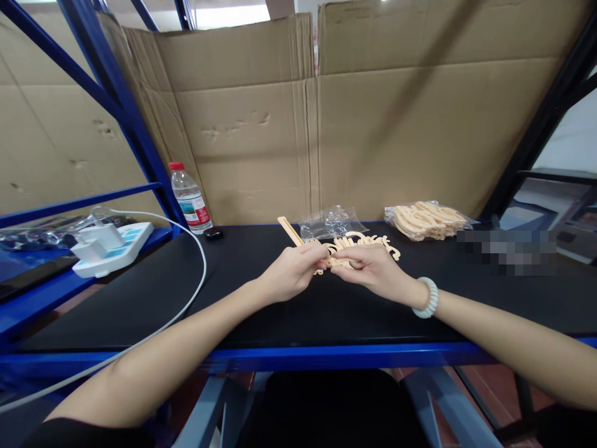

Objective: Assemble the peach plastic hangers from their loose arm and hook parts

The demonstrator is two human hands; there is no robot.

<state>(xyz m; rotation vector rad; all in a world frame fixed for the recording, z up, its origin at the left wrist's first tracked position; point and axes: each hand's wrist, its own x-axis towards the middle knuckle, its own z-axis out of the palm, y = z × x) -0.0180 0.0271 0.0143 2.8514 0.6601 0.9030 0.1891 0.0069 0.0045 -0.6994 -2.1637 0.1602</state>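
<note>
My left hand [295, 269] and my right hand [375, 269] meet over the middle of the black tabletop. The fingertips of both are pinched on a small pale wooden piece [342, 264], mostly hidden by the fingers. Just behind them lie several pale curved wooden pieces [372, 241], cut in scroll-like shapes. A straight grooved pale strip [290, 231] slants up behind my left hand; its lower end is hidden, so I cannot tell whether it is held. A crumpled clear plastic bag [333, 223] lies behind the loose pieces.
A filled clear bag of pale pieces [425, 220] lies at the back right. At the back left are a red-capped water bottle [190, 199] and a small black object [213, 233]. A white power strip [116, 250] and cable [204, 267] are left. Cardboard [252, 137] walls the back.
</note>
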